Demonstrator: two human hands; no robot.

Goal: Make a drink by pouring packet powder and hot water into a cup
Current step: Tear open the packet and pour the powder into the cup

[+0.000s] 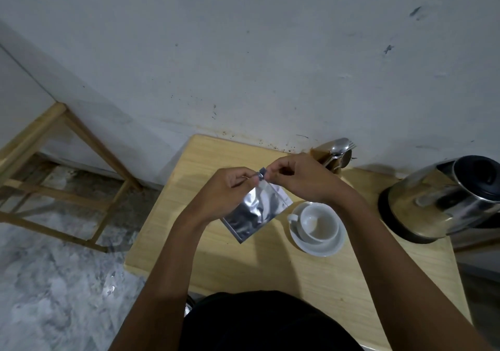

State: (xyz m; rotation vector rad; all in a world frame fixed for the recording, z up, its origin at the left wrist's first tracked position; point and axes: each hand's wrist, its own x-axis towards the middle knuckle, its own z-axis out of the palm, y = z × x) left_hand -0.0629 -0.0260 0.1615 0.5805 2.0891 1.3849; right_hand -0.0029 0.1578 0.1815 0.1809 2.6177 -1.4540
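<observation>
Hands meet at frame centre: left hand and right hand each pinch the top edge of the silver packet, fingers closed, likely to tear it. Packet hangs above the bench, just left of the empty cup; kettle waits at right.

Shiny foil packet, glossy white cup, matt wooden table
</observation>
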